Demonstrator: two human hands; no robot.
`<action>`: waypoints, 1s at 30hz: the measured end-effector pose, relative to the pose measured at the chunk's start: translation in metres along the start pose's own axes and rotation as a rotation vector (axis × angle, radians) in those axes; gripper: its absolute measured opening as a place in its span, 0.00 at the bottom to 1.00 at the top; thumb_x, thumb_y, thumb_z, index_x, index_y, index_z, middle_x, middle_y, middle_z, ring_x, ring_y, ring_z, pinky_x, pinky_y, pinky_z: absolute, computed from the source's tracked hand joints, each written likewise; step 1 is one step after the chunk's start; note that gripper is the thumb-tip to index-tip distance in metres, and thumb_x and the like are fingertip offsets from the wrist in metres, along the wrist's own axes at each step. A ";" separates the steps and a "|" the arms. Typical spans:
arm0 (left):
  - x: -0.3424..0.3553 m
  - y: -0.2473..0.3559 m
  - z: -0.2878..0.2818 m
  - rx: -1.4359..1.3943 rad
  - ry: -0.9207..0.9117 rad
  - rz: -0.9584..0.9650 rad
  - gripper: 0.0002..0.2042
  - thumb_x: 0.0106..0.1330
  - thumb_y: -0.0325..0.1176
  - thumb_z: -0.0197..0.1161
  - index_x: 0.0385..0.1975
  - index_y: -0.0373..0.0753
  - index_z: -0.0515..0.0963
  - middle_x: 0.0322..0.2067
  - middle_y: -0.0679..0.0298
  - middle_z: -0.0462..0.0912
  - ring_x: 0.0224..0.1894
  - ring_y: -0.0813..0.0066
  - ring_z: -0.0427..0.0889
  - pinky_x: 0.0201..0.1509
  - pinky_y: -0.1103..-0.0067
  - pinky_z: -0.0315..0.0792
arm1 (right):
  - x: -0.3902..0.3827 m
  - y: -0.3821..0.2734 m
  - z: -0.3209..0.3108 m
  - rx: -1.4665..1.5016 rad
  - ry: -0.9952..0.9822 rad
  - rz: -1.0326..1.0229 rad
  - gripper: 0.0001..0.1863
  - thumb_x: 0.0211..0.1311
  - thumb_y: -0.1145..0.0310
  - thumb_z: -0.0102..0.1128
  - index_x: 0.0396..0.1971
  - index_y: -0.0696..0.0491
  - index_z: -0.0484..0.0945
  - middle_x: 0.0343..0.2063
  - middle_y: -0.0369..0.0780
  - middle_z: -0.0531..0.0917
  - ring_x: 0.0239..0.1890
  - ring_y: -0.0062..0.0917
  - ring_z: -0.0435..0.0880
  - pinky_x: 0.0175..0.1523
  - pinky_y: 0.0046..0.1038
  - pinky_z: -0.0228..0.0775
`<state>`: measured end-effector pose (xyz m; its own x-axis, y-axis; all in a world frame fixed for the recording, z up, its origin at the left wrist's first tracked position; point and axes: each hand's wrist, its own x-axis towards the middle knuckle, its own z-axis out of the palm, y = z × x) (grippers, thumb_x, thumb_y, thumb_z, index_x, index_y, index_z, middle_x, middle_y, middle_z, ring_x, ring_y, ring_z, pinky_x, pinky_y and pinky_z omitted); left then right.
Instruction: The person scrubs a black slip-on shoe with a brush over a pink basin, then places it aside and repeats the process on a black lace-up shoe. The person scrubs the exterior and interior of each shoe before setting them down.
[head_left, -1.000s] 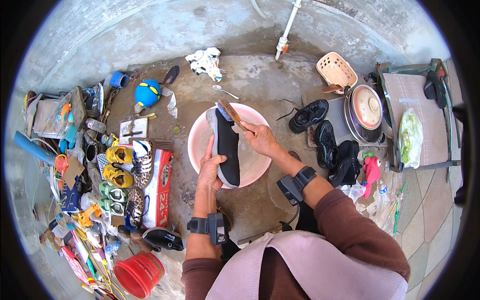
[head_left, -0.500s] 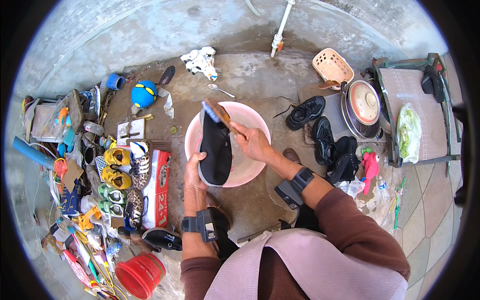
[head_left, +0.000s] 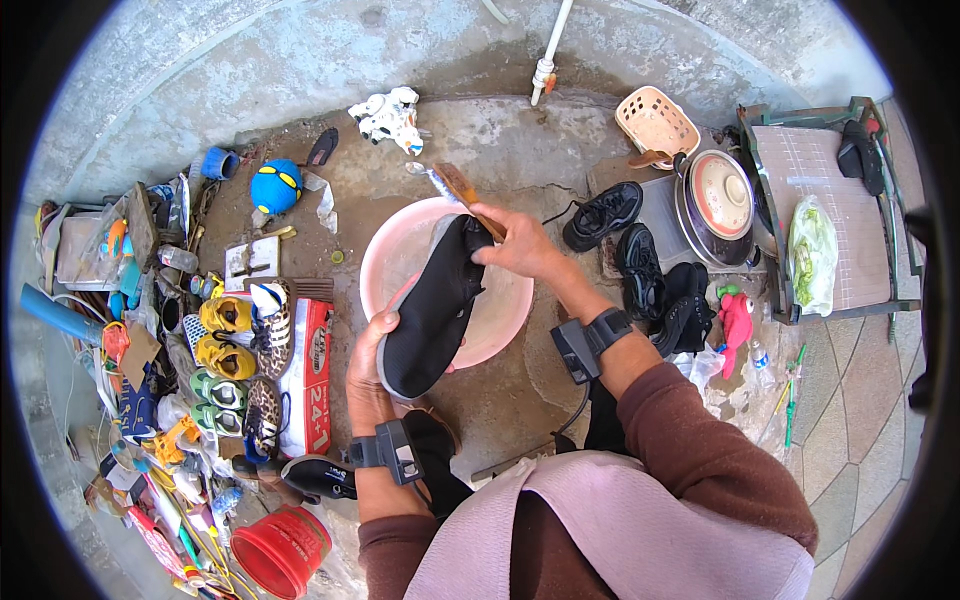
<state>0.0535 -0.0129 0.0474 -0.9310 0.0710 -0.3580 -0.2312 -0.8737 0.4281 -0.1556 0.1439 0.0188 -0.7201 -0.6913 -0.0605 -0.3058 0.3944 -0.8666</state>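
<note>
A black shoe (head_left: 436, 308) with a grey sole edge is held tilted over a pink basin (head_left: 372, 245) of cloudy water. My left hand (head_left: 371, 345) wraps round its lower end, thumb along the side. My right hand (head_left: 518, 243) grips the wooden handle of a scrub brush (head_left: 457, 187), and its fingers also touch the shoe's upper end. The brush's pale bristles face left, above the shoe and apart from it. The left hand's fingertips are partly hidden behind the shoe.
Black sneakers (head_left: 604, 217) stand right of the basin, near a lidded pot (head_left: 722, 195) and a cream plastic basket (head_left: 628, 112). Several small shoes (head_left: 226, 356) and clutter line the left side. A red bucket (head_left: 281, 552) is at lower left; a white pipe (head_left: 553, 55) runs down the wall.
The shoe has turned, its upper end now leaning right and its side showing. The brush has lifted off the shoe, and my right hand has moved closer to the shoe's upper end.
</note>
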 end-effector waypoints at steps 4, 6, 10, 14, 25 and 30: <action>-0.004 0.000 -0.016 0.026 0.059 0.018 0.40 0.56 0.60 0.46 0.60 0.33 0.53 0.51 0.39 0.66 0.43 0.31 0.71 0.29 0.52 0.74 | 0.004 0.003 -0.005 0.184 0.053 0.031 0.21 0.45 0.77 0.56 0.44 0.59 0.74 0.31 0.38 0.80 0.32 0.16 0.76 0.38 0.18 0.68; -0.002 -0.001 -0.020 -0.105 0.009 0.025 0.43 0.54 0.66 0.44 0.61 0.36 0.52 0.51 0.42 0.67 0.40 0.34 0.73 0.28 0.53 0.75 | 0.003 0.000 -0.007 0.284 -0.002 -0.024 0.20 0.46 0.78 0.54 0.44 0.60 0.74 0.27 0.37 0.80 0.27 0.15 0.75 0.33 0.17 0.68; 0.003 0.009 -0.027 -0.171 -0.160 0.217 0.51 0.44 0.78 0.35 0.57 0.36 0.59 0.47 0.44 0.71 0.39 0.43 0.76 0.27 0.64 0.75 | -0.005 -0.012 -0.010 0.579 -0.086 0.311 0.18 0.46 0.79 0.53 0.43 0.57 0.74 0.18 0.34 0.76 0.14 0.14 0.72 0.20 0.16 0.65; 0.006 0.015 -0.032 0.028 -0.076 0.451 0.44 0.45 0.75 0.45 0.50 0.40 0.66 0.38 0.61 0.75 0.33 0.68 0.75 0.36 0.74 0.70 | -0.017 -0.025 0.003 0.939 -0.218 0.532 0.22 0.47 0.81 0.52 0.46 0.54 0.70 0.16 0.33 0.73 0.12 0.16 0.72 0.15 0.16 0.63; 0.033 -0.012 -0.021 0.088 0.226 0.629 0.34 0.52 0.51 0.64 0.55 0.40 0.62 0.50 0.65 0.71 0.55 0.68 0.67 0.60 0.69 0.60 | -0.047 -0.054 0.030 1.427 -0.459 0.521 0.27 0.48 0.84 0.42 0.52 0.49 0.62 0.21 0.34 0.67 0.13 0.14 0.60 0.19 0.18 0.54; 0.021 0.001 -0.019 0.088 0.277 0.732 0.27 0.56 0.39 0.62 0.54 0.38 0.63 0.47 0.63 0.73 0.49 0.71 0.72 0.56 0.74 0.64 | -0.048 -0.059 0.029 1.247 -0.530 0.395 0.28 0.52 0.79 0.48 0.57 0.50 0.60 0.22 0.37 0.72 0.15 0.12 0.61 0.20 0.16 0.54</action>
<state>0.0388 -0.0210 0.0243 -0.7535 -0.6406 -0.1478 0.3818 -0.6094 0.6949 -0.0854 0.1366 0.0584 -0.2262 -0.9152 -0.3335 0.8034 0.0184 -0.5952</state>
